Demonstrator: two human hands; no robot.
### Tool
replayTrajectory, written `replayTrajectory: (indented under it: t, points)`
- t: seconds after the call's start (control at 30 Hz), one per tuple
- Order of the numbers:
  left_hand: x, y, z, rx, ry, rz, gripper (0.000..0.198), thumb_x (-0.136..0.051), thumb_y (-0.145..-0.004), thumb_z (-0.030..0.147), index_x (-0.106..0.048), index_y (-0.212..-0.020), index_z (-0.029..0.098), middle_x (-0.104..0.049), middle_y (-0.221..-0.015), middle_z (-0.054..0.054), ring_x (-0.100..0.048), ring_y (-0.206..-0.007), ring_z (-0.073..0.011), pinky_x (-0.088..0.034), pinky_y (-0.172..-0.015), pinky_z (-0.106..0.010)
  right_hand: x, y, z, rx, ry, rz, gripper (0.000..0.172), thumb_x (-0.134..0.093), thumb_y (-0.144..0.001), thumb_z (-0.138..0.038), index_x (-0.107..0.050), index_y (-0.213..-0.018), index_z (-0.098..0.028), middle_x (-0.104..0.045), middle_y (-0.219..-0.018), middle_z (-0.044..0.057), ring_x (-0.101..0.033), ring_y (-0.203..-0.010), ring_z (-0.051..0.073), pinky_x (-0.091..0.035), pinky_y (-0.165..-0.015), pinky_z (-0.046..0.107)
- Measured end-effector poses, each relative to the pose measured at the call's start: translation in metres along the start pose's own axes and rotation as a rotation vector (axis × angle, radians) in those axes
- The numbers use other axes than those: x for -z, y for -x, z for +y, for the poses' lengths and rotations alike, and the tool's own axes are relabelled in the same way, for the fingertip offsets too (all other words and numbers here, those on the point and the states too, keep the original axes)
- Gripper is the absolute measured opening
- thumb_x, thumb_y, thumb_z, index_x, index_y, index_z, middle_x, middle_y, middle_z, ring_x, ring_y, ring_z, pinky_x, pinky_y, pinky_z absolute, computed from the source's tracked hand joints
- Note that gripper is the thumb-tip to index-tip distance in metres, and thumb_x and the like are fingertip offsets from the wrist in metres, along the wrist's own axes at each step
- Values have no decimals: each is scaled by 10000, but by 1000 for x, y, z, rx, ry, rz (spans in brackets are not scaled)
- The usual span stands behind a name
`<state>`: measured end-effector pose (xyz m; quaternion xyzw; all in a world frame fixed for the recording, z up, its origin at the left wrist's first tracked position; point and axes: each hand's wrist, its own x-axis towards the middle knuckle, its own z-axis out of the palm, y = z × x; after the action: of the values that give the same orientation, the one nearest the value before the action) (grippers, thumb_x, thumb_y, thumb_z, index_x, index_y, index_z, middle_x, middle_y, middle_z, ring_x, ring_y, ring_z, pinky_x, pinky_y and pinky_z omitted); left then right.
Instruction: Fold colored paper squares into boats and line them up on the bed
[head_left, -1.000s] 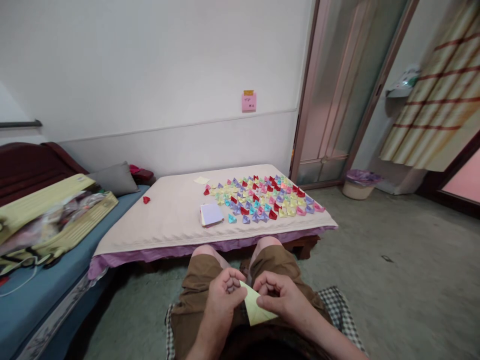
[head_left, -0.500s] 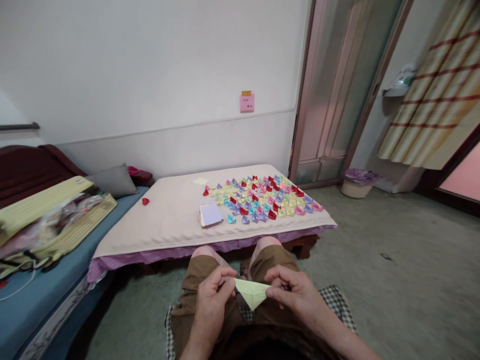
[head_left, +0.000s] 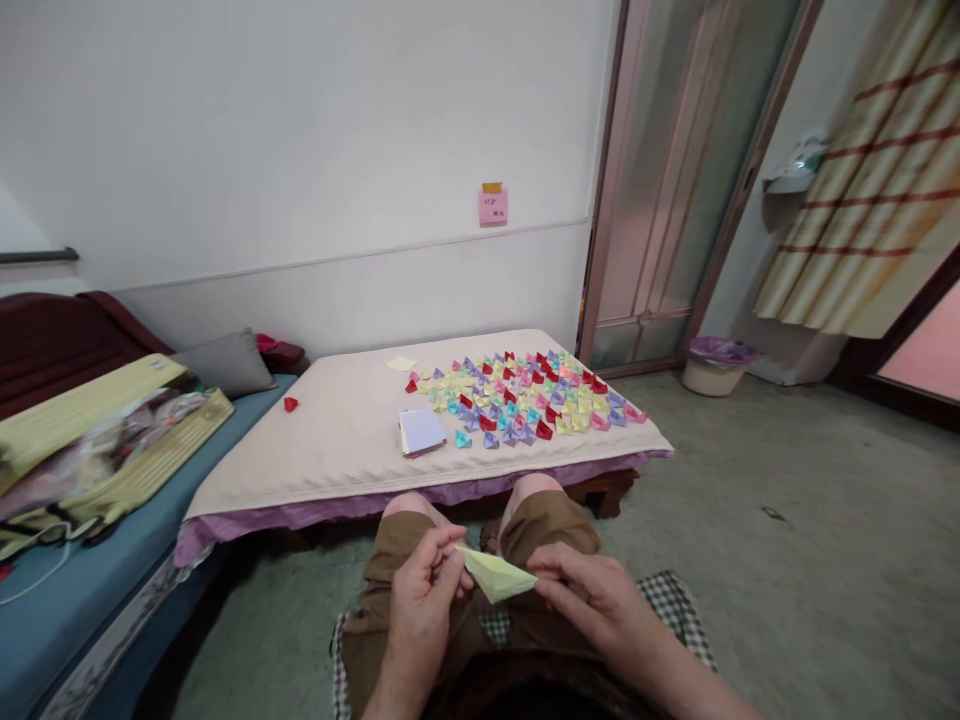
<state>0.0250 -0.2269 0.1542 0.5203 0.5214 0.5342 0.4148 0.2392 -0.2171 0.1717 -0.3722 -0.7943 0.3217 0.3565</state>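
Observation:
A pale yellow folded paper (head_left: 495, 576) is held over my lap between both hands. My left hand (head_left: 421, 612) pinches its left tip with thumb and fingers. My right hand (head_left: 592, 604) pinches its right end, fingers curled. In front of my knees stands a low table with a beige cloth (head_left: 337, 440). On it lie several small folded paper pieces (head_left: 525, 398) in red, yellow, blue, purple and pink, spread in a patch. A stack of square paper sheets (head_left: 422, 431) lies beside them, purple sheet on top.
A lone red folded piece (head_left: 291, 403) lies at the table's left. A blue bed (head_left: 90, 580) with yellow bedding (head_left: 97, 430) and a grey pillow (head_left: 229, 360) stands left. A bin (head_left: 712, 368) sits by the door (head_left: 675, 180). Bare floor (head_left: 810, 560) spreads right.
The yellow paper has turned from a flat upright sheet to a narrow folded shape held level. Both hands have risen slightly and shifted their pinch to its two ends.

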Motion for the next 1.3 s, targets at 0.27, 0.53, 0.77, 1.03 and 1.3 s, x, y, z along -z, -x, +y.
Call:
replayTrajectory:
  t: [0.27,0.53,0.77,1.03,1.3]
  points:
    - [-4,4,3,-50,-154,-47,237,-544,-815,304,-683,-956,175,-699,-777,-41,-621,-683,-166,-474,-623,-231,-10,0,2,197,151,-1,161,-446,-919,-194,-597,-972,-216,-686,-857,26,-626,-769,144,-442,-704,218]
    - [-14,14,16,-181,-349,-204,443,-638,-752,246,-616,-1193,219,-679,-1087,-86,-619,-959,-228,-478,-848,-295,-14,-4,-3,77,159,-7,136,-446,-889,-168,-568,-923,-216,-647,-757,10,-603,-687,148,-415,-641,231]
    - [-20,16,4,-229,-330,-192,418,-545,-805,172,-606,-1211,246,-655,-1182,-75,-599,-1079,-226,-445,-947,-310,-22,-7,-2,-34,47,67,90,-477,-865,-187,-558,-886,-219,-554,-636,-35,-518,-586,124,-381,-588,221]
    - [-17,5,-6,47,86,-115,455,-616,-759,247,-560,-1201,153,-707,-1022,-107,-664,-887,-217,-521,-786,-305,-22,-12,7,-254,-391,123,292,-676,-684,-225,-558,-949,-189,-594,-803,4,-540,-720,147,-429,-657,249]
    - [-24,7,6,87,208,-114,247,-709,-625,204,-629,-855,162,-704,-811,-41,-641,-736,-179,-493,-645,-247,-29,-15,5,-341,-573,170,156,-652,-694,-263,-575,-794,-172,-524,-582,-48,-464,-536,101,-361,-519,219]
